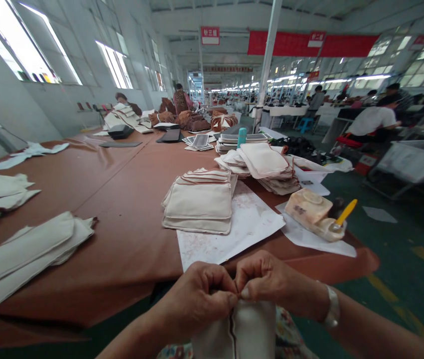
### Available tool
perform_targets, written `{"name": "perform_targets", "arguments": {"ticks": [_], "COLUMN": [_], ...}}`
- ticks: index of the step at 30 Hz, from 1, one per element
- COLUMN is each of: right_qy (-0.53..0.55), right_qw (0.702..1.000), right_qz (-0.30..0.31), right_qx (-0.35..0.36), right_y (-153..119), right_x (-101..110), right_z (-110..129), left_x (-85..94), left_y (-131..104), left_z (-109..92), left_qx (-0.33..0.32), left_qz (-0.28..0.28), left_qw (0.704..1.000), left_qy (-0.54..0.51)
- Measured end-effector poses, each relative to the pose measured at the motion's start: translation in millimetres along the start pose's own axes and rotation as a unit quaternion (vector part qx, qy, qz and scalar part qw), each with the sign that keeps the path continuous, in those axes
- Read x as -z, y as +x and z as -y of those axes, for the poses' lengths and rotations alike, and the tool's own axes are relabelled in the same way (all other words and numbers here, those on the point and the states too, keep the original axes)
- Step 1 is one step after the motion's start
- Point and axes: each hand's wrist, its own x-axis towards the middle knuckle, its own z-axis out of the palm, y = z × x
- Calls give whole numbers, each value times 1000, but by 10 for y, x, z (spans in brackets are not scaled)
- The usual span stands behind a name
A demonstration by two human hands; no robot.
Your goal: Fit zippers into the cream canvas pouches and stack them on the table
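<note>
Both hands meet at the bottom centre, at the top end of a cream fabric piece (254,329) with a dark seam down its middle. My left hand (206,294) pinches the piece on one side of the seam. Close beside it, my right hand (267,279) pinches the other side, a silver bracelet on its wrist. The fingertips nearly touch. Beyond them a stack of cream pieces with brown edges (199,202) rests partly on a white sheet (249,219) on the brown-covered table (122,199).
More cream pieces lie at the left (28,249) and behind the stack (264,159). A stained plastic container (307,209) with a yellow-handled tool (346,212) stands at the table's right corner. Several people sit or stand farther back.
</note>
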Motion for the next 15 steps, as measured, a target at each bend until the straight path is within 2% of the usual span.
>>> {"name": "perform_targets", "arguments": {"ticks": [5, 8, 10, 13, 15], "right_qy": [-5, -94, -175, -246, -228], "right_qw": [999, 992, 976, 941, 943], "right_qz": [-36, -74, -103, -171, -186], "right_qx": [12, 48, 85, 156, 158], "right_y": [29, -11, -63, -160, -216], "right_x": [-88, -165, -185, -135, -89], "right_z": [-40, -19, 21, 108, 161], "left_x": [-27, -41, -32, 5, 11], "left_y": [-14, -12, -20, -76, -150], "left_z": [-68, -11, 22, -14, -87], "left_qx": [-42, -39, -44, -93, -144], "left_qz": [4, -7, -25, -88, -175], "left_qw": [998, 996, 994, 989, 974], "left_qy": [-46, -85, -93, -70, -33]}}
